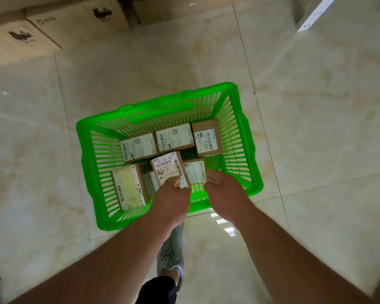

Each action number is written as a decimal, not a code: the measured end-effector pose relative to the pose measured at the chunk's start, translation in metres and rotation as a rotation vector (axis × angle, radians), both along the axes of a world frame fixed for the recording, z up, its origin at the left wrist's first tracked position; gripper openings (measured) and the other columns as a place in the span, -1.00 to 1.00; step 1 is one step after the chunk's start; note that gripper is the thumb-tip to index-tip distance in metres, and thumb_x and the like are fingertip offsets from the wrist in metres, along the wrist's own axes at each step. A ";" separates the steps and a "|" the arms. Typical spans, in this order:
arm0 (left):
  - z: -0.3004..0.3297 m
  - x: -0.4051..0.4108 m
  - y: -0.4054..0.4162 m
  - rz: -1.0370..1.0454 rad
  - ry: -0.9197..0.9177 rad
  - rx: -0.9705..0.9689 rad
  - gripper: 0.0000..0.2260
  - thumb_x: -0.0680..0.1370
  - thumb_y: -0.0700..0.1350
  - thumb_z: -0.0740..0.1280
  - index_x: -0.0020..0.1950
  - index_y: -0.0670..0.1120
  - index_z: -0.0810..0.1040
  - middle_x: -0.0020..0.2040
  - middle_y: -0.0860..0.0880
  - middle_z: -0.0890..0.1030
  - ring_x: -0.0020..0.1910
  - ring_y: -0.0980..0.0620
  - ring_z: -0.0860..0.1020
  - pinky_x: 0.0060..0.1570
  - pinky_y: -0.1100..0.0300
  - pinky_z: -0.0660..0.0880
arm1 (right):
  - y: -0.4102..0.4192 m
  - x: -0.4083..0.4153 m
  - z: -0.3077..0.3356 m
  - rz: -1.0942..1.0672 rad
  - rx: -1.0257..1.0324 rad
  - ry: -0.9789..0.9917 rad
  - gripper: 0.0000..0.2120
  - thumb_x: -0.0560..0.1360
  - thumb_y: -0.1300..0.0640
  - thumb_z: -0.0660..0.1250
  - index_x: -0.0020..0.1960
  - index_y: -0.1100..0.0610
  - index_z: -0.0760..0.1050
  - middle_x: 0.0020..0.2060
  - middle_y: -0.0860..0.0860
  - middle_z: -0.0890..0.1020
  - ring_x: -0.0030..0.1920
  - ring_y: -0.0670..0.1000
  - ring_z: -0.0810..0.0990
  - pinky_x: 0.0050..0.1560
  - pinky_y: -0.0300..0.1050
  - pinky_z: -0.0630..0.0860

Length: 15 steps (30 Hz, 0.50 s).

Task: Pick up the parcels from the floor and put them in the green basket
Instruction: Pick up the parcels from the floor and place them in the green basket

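Bare forearms reach forward from the bottom of the view, and below them one foot in a grey shoe (171, 249) stands on the glossy cream floor (316, 150). The left hand (170, 199) is over the near side of the green basket (90, 163), its fingers closed on the near edge of a small brown parcel (168, 167) with a white shipping label facing up. That parcel sits tilted, above the other boxes. The right hand (223, 189) hangs just beside it over the near rim, fingers loosely curled and holding nothing; its fingertips are close to another parcel (195, 172) that lies partly under the held one.

Inside the basket, a parcel with a pale yellowish label (127, 187) lies against the left wall. Along the far wall three more labelled boxes sit in a row: left parcel (138, 147), middle parcel (174, 138) and right parcel (207, 137), each touching or nearly touching its neighbour. The basket rests on the floor, turned slightly against the tile lines.

Beyond it, large cardboard cartons (53, 25) with dark printed logos stand along the far left edge, and a pale strip with holes (316, 14) shows at the upper right.
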<state>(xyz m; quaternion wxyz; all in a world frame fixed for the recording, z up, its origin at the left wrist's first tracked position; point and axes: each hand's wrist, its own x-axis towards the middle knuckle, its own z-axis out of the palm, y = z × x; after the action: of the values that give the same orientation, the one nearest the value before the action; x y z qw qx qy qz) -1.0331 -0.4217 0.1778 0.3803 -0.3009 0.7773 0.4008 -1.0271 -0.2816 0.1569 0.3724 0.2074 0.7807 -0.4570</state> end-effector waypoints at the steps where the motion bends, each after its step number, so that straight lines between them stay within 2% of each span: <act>1: 0.004 0.003 0.014 -0.037 0.012 -0.009 -0.57 0.64 -0.12 0.25 0.53 -0.05 0.39 0.25 -0.02 0.55 -0.24 0.26 0.44 -0.46 0.50 0.42 | 0.011 0.009 0.006 -0.086 -0.003 0.041 -0.84 0.52 0.20 0.22 -0.04 0.11 0.57 -0.24 -0.07 0.52 -0.20 -0.01 0.49 -0.13 -0.12 0.39; 2: 0.007 0.006 0.028 -0.076 0.022 -0.013 -0.59 0.63 -0.12 0.25 0.50 -0.04 0.41 0.21 0.00 0.55 -0.21 0.22 0.48 -0.39 0.44 0.47 | 0.021 0.017 0.010 -0.193 -0.010 0.061 -0.83 0.53 0.19 0.24 0.03 0.12 0.59 -0.24 -0.09 0.57 -0.18 -0.04 0.53 -0.14 -0.12 0.44; 4: 0.012 0.013 0.058 -0.157 0.049 -0.005 -0.57 0.63 -0.13 0.26 0.51 -0.03 0.40 0.26 0.01 0.55 -0.19 0.20 0.52 -0.38 0.50 0.44 | 0.045 0.037 0.020 -0.363 -0.026 0.067 -0.76 0.55 0.15 0.26 0.16 0.11 0.60 -0.07 -0.08 0.68 0.00 -0.05 0.62 0.05 -0.15 0.51; 5: 0.011 0.019 0.075 -0.201 0.062 -0.003 -0.56 0.62 -0.12 0.25 0.52 -0.02 0.39 0.26 0.03 0.56 -0.15 0.17 0.57 -0.35 0.49 0.46 | 0.059 0.050 0.024 -0.412 -0.038 0.077 -0.75 0.55 0.13 0.26 0.18 0.05 0.60 -0.01 -0.15 0.69 0.07 -0.13 0.62 0.11 -0.25 0.49; 7: 0.008 0.035 0.111 -0.274 0.083 -0.008 -0.53 0.61 -0.10 0.25 0.54 0.00 0.38 0.30 -0.01 0.60 -0.01 0.05 0.63 -0.26 0.36 0.52 | 0.093 0.080 0.027 -0.470 -0.054 0.087 -0.76 0.54 0.10 0.27 0.16 -0.06 0.60 -0.01 -0.28 0.68 0.05 -0.31 0.57 0.07 -0.42 0.40; 9: 0.003 0.057 0.154 -0.317 0.053 0.013 -0.52 0.61 -0.12 0.27 0.56 -0.03 0.37 0.46 -0.03 0.51 0.27 0.01 0.56 0.12 0.23 0.52 | 0.134 0.116 0.028 -0.564 -0.061 0.040 -0.64 0.54 0.05 0.28 0.32 -0.04 0.55 0.17 -0.20 0.66 0.16 -0.23 0.57 0.13 -0.36 0.36; 10: 0.001 0.072 0.181 -0.356 0.030 0.033 -0.51 0.61 -0.14 0.28 0.56 -0.05 0.37 0.50 -0.04 0.46 0.38 -0.01 0.50 0.31 0.13 0.45 | 0.160 0.138 0.028 -0.617 -0.052 0.010 -0.59 0.53 0.03 0.28 0.37 -0.01 0.51 0.24 -0.15 0.64 0.22 -0.18 0.56 0.17 -0.32 0.35; 11: 0.000 0.082 0.196 -0.388 0.010 0.038 -0.51 0.61 -0.15 0.28 0.55 -0.06 0.36 0.52 -0.05 0.45 0.43 -0.01 0.46 0.39 0.11 0.37 | 0.176 0.153 0.027 -0.640 -0.040 -0.011 -0.57 0.53 0.01 0.28 0.39 0.00 0.50 0.27 -0.13 0.62 0.24 -0.15 0.56 0.19 -0.30 0.37; 13: 0.000 0.112 0.235 -0.489 -0.011 0.039 -0.51 0.61 -0.12 0.27 0.55 -0.04 0.36 0.51 -0.02 0.46 0.43 0.00 0.45 0.34 0.19 0.32 | 0.218 0.192 0.026 -0.729 0.018 -0.067 -0.59 0.53 0.01 0.28 0.37 0.01 0.52 0.27 -0.09 0.63 0.25 -0.08 0.58 0.28 -0.19 0.44; 15: -0.001 0.145 0.279 -0.565 -0.017 0.051 -0.51 0.60 -0.08 0.25 0.56 -0.01 0.36 0.50 0.01 0.46 0.43 0.02 0.45 0.31 0.19 0.31 | 0.266 0.241 0.019 -0.812 0.060 -0.146 -0.60 0.54 0.04 0.26 0.36 0.04 0.52 0.26 -0.01 0.63 0.25 0.02 0.59 0.32 -0.06 0.48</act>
<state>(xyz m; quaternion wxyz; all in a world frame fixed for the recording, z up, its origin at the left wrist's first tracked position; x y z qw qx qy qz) -0.8880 -0.1427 0.1766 0.4908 -0.0658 0.8169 0.2957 -0.7865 -0.0156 0.1764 0.2102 0.5412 0.6199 -0.5278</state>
